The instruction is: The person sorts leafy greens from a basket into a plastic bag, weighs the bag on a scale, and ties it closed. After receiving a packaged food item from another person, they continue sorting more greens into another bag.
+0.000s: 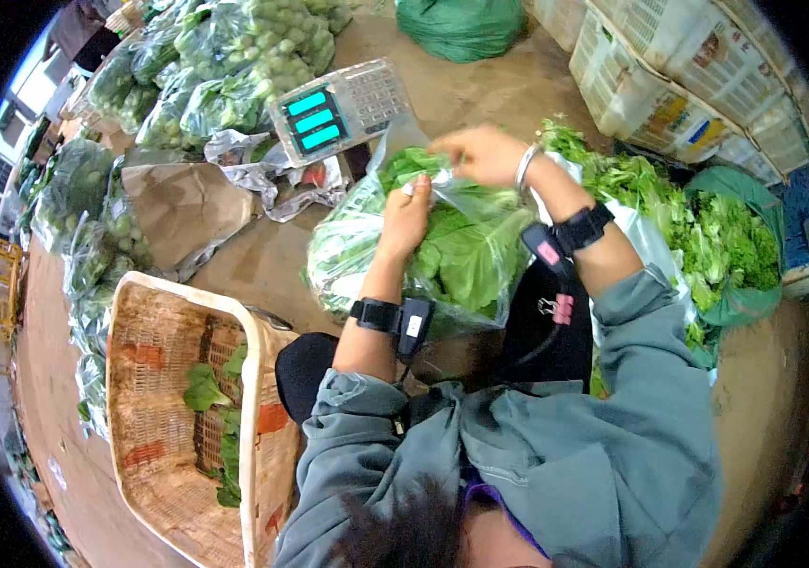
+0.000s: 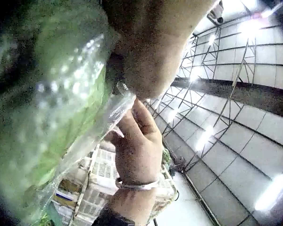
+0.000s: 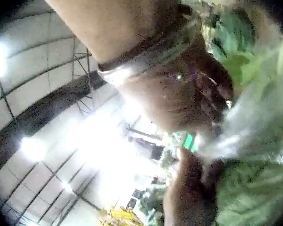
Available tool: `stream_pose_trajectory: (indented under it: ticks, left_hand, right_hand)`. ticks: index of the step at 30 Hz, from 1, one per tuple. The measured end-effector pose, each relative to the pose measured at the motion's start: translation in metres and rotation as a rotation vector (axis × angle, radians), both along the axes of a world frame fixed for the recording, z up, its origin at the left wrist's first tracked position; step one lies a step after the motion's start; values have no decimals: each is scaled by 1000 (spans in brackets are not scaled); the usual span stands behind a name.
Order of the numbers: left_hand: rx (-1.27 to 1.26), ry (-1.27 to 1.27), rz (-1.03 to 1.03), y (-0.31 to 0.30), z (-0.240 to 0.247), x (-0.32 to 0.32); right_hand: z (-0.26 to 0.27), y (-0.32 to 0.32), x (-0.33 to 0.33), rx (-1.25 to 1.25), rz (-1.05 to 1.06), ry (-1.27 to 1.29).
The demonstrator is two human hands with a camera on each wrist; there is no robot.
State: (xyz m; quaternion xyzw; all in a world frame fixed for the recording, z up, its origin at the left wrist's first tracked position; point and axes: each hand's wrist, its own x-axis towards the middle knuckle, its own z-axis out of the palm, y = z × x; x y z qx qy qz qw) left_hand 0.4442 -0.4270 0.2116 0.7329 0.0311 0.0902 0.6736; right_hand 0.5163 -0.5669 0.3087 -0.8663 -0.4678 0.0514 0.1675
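A clear plastic bag (image 1: 357,232) full of leafy green lettuce (image 1: 475,241) leans in front of the person. My left hand (image 1: 407,216) grips the gathered plastic near the bag's mouth, thumb uppermost. Beside it, my right hand (image 1: 488,154) is blurred in the head view. The left wrist view catches that right hand (image 2: 139,146) pinching the edge of the plastic film (image 2: 115,110) at its fingertips. Both hands come close together at the plastic in the right wrist view, where dark shadow hides most of the right fingers.
A digital scale (image 1: 381,99) with lit displays stands beyond the bag. At the left is a large basket (image 1: 154,407) with a few leaves inside. Loose greens (image 1: 707,237) spill from a green bag at the right. Stacked crates (image 1: 669,76) and bagged vegetables (image 1: 244,57) lie farther back.
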Motion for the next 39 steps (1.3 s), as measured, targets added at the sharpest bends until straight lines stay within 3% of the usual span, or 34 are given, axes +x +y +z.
stream_pose_trajectory:
  ticks: [1, 3, 4, 5, 6, 7, 9, 11, 12, 13, 15, 17, 19, 21, 23, 25, 26, 27, 29, 30, 34, 36, 37, 39]
  left_hand:
    - [60, 10, -15, 2, 3, 0]
    - [833, -289, 82, 5, -13, 10]
    - [1035, -389, 156, 4, -14, 10]
    - [756, -119, -19, 4, 3, 10]
    - [419, -91, 13, 5, 16, 5]
    - [458, -238, -36, 10, -1, 18]
    - [388, 167, -226, 18, 59, 3]
    - [436, 175, -215, 23, 65, 5]
    - [485, 179, -237, 23, 65, 9]
    - [490, 180, -234, 21, 61, 7]
    - [559, -70, -122, 13, 48, 5]
    - [488, -78, -111, 12, 42, 1]
    - [454, -136, -190, 17, 54, -5]
    - [389, -153, -283, 18, 59, -9]
    - [298, -123, -418, 23, 47, -2]
    - [231, 9, -450, 30, 57, -9]
    - [155, 41, -437, 30, 49, -5]
    - [74, 72, -428, 30, 44, -2]
    - [-29, 135, -409, 30, 39, 1]
    - [-121, 202, -400, 27, 42, 1]
    - [73, 135, -408, 24, 36, 12]
    - [606, -294, -300, 20, 38, 11]
    - [604, -292, -300, 16, 38, 8]
    - [879, -504, 13, 4, 41, -2]
  right_hand:
    - [-11, 5, -1, -70, 22, -119]
    - [-11, 8, -10, -111, -18, -415]
    - [-9, 8, -16, -88, -55, -536]
    - [-2, 7, -30, -93, -59, -608]
    - [6, 13, -45, -22, -67, -596]
    - [12, 13, -62, 16, -111, -573]
    - [1, 13, -78, 221, -152, -512]
    - [-16, 17, -95, 342, -162, -323]
    - [-31, 22, -100, 397, -108, -347]
    - [-46, 26, -102, 456, -61, -369]
    - [-41, 12, -87, 407, -123, -404]
    - [-6, -8, -82, 290, -285, 332]
    - [-7, -31, -54, 434, -389, 479]
    - [-14, -23, -29, 706, -275, 585]
    - [-39, -15, -8, 430, -51, 743]
    - [-41, -13, -6, 264, 5, 566]
    - [-25, -13, -18, 316, 7, 754]
    - [-19, -10, -25, 306, 8, 757]
    - [-14, -12, -34, 103, 54, 18]
    - [-27, -8, -29, 162, 14, -23]
    - [-27, -3, -25, 199, 29, -259]
    - [-35, -4, -19, 235, -30, -165]
    - [-38, -5, -15, 275, -87, -78]
    - [-51, -9, -3, 241, -100, -19]
